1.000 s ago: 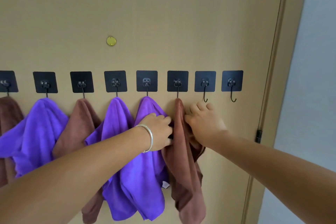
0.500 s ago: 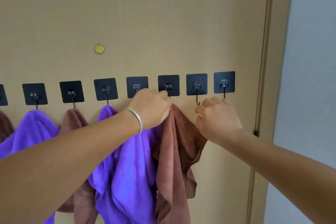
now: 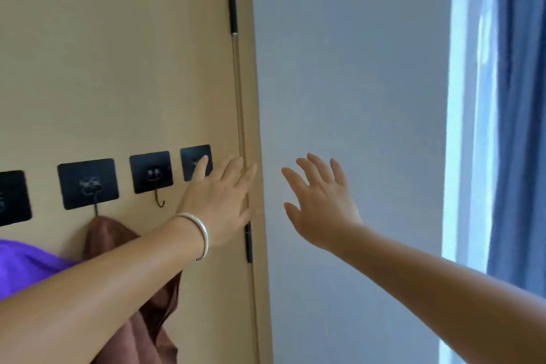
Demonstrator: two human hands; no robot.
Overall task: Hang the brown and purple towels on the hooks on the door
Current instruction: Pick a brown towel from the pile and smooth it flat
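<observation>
A brown towel (image 3: 112, 238) hangs from a black hook (image 3: 88, 184) on the tan door (image 3: 118, 68). A purple towel (image 3: 26, 260) shows at the left edge, partly behind my left forearm. To the right of the brown towel one hook (image 3: 152, 176) is bare, and the last hook (image 3: 193, 161) is partly covered by my fingers. My left hand (image 3: 220, 195) is spread open in front of the door's right edge, holding nothing. My right hand (image 3: 317, 204) is open with fingers spread, in front of the wall.
A pale grey wall (image 3: 354, 82) stands right of the door frame. Black hinges (image 3: 232, 8) sit on the door's right edge. A blue curtain (image 3: 520, 127) and a bright window strip fill the far right.
Both hands let go of the brown towel, opened, and moved right. The view swung right, so most of the hooks and towels left the frame.
</observation>
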